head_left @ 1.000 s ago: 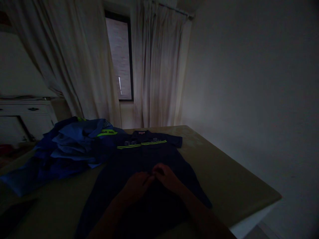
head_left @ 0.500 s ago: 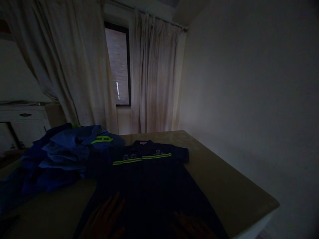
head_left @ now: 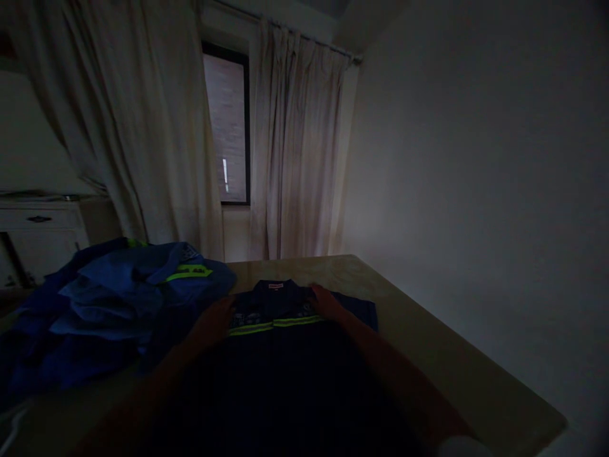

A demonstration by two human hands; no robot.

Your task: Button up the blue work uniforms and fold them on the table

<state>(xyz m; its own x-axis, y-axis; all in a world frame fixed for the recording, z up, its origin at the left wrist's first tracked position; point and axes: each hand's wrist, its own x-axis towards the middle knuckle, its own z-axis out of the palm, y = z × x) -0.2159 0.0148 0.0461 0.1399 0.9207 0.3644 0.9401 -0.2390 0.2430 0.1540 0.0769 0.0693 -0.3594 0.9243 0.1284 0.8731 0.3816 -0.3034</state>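
Observation:
A dark navy work shirt (head_left: 280, 381) with a yellow-green reflective stripe across the chest lies spread on the table, its collar at the far end. My left hand (head_left: 216, 320) touches the shirt near its left shoulder, beside the chest print. On the other side, my right hand (head_left: 327, 303) rests at the right shoulder, close to the collar. Both forearms reach over the shirt's body. Dim light hides the fingers, so whether they grip the cloth cannot be made out. The right short sleeve sticks out beyond my right hand.
A heap of blue garments (head_left: 124, 292) with yellow-green strips lies on the left of the table, against the shirt. The pale table (head_left: 442, 355) has its right edge near a bare wall (head_left: 476, 178). Curtains (head_left: 299, 152), a window and a white cabinet (head_left: 42, 228) stand behind.
Both hands have moved forward from the lower part of the shirt to its shoulders. The shirt's collar and stripe appear slightly lower in view.

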